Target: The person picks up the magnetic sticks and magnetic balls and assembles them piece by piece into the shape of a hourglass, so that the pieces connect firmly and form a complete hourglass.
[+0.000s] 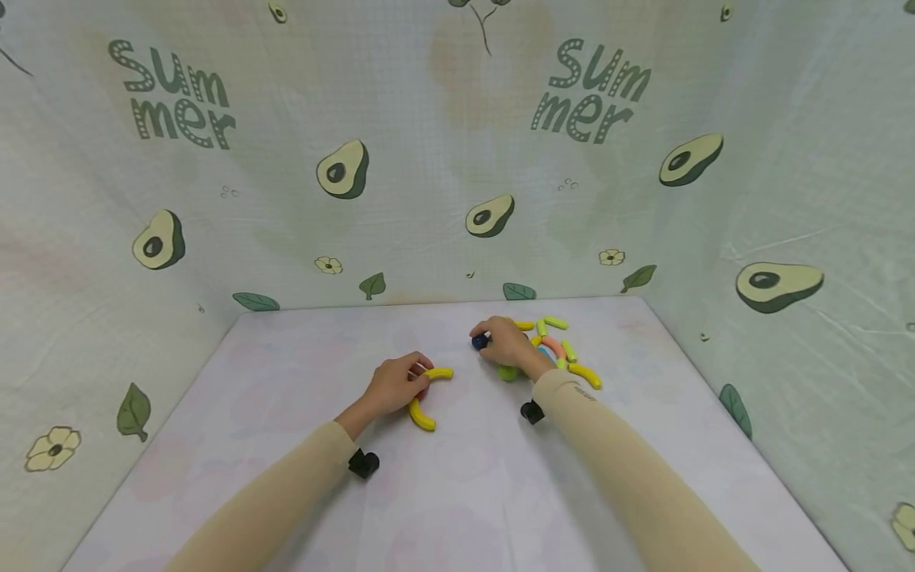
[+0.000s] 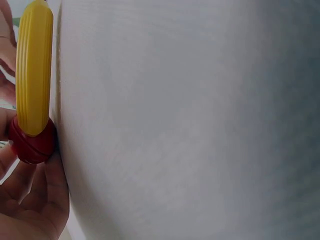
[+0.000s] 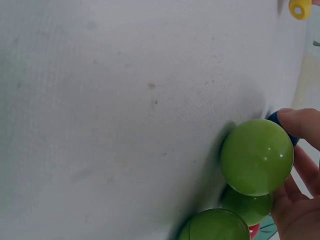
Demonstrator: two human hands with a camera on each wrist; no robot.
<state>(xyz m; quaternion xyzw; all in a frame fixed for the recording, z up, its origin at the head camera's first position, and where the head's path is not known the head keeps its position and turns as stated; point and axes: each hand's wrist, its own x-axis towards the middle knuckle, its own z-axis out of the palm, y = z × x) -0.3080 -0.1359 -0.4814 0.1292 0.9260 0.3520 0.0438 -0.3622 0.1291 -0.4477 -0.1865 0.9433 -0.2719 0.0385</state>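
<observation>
My left hand (image 1: 393, 383) holds a red ball (image 2: 33, 142) low at the table, its fingers around the ball in the left wrist view. One yellow curved rod (image 2: 34, 70) meets the ball there; in the head view a second yellow curved rod (image 1: 422, 417) extends toward me from under the fingers. To the right, my right hand (image 1: 506, 342) pinches a dark blue ball (image 1: 480, 342) between thumb and fingers. Close beside that hand sit several green balls, the largest-looking green ball (image 3: 257, 156) partly covering the blue one in the right wrist view.
Right of my right hand lies a loose group of pieces: short lime rods (image 1: 556, 322), a pink curved rod (image 1: 554, 347) and a yellow curved rod (image 1: 586, 376). The white table (image 1: 457, 492) ends at a printed cloth backdrop (image 1: 415, 238) behind and at both sides.
</observation>
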